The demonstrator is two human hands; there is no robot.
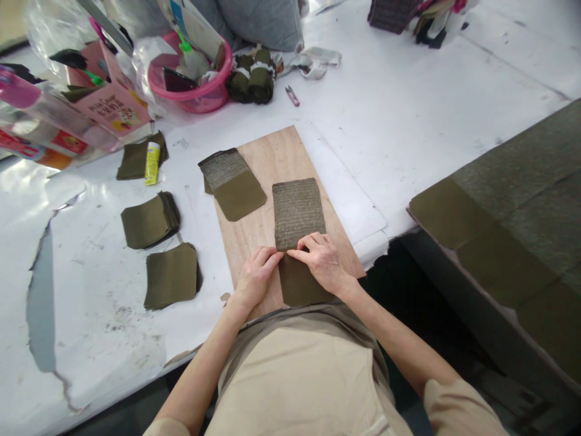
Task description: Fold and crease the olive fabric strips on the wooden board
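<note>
On a wooden board (254,242) lies an olive fabric piece (302,281) with a grey-green textured piece (298,212) joining it at the top. My left hand (259,272) pinches the left end of the line where the two meet. Beside it, my right hand (320,257) has its fingers pressed together on the same line, thumb and index close to my left fingertips. Up and to the left on the board rests another two-part fabric piece (240,194), textured above and smooth olive below.
Left of the board lie olive fabric stacks (149,221) and a yellow glue stick (152,163). Behind are a pink basket (195,97), rolled olive bundles (261,79) and small snips (293,95). Large olive fabric (499,254) covers a surface at the right.
</note>
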